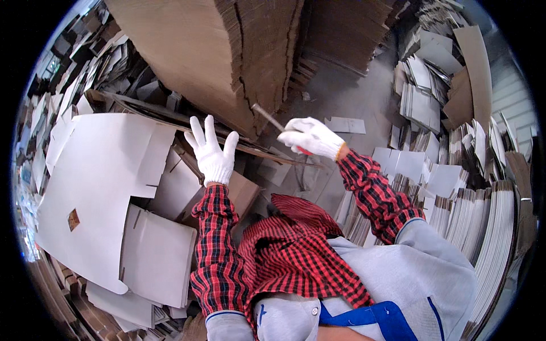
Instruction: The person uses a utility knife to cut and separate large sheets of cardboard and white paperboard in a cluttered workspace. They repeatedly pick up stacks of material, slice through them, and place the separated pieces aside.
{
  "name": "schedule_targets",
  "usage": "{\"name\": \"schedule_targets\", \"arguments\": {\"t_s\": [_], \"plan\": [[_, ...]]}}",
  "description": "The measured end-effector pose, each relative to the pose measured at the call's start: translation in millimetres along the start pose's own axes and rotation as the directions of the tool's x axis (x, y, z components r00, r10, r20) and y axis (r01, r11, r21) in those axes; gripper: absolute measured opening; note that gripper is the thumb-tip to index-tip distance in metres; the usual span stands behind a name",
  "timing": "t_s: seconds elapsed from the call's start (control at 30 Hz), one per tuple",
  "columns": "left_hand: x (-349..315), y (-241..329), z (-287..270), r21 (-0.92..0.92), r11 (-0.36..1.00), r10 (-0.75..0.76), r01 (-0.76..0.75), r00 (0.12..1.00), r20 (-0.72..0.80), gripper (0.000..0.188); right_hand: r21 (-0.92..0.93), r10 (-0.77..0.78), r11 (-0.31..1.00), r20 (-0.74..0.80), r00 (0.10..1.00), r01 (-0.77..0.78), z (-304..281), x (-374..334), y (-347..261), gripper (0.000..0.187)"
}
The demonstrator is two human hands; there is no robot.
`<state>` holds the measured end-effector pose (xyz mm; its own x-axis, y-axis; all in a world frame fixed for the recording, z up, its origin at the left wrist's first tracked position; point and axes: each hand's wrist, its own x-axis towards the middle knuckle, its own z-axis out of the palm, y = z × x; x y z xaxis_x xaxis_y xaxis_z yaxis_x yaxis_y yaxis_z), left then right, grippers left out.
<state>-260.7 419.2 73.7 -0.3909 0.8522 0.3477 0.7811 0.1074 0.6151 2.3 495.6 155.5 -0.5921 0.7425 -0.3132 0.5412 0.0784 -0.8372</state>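
My left hand (213,152), in a white knit glove, is raised with its fingers spread and holds nothing. It is nearest to the lower edge of a tall brown cardboard stack (187,57) and the bent cardboard strips below it. My right hand (313,137), gloved the same way, is closed around a slim metal rod-like tool (268,117). The tool points up and left toward the stack's corner, and a bit of red shows under the fingers. Its exact kind cannot be made out.
A large white cardboard sheet (102,176) leans at the left over folded white pieces (159,256). Bundles of flat cardboard (455,213) stand at the right, with loose sheets (418,105) piled farther back. A white piece (346,125) lies on the grey floor (338,94).
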Motion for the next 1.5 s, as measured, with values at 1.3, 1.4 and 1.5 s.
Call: {"name": "schedule_targets", "arguments": {"t_s": [1.3,1.4,1.5], "plan": [[-26.2,-20.9,-28.7,-0.626,0.453,-0.731,0.635,0.666,0.148,0.079,-0.59,-0.173,0.807,-0.216,0.961,0.013,29.0,40.8,11.9,0.051],[-10.7,-21.1,-37.6,-0.546,0.497,-0.777,0.674,0.627,0.067,0.069,-0.588,-0.181,0.809,-0.257,0.949,-0.005,28.4,39.5,13.9,0.05],[-4.8,-45.1,-34.2,-0.502,0.556,-0.749,0.662,0.662,0.042,0.06,-0.579,-0.191,0.815,-0.278,0.942,-0.006,21.1,46.4,19.3,0.051]]}}
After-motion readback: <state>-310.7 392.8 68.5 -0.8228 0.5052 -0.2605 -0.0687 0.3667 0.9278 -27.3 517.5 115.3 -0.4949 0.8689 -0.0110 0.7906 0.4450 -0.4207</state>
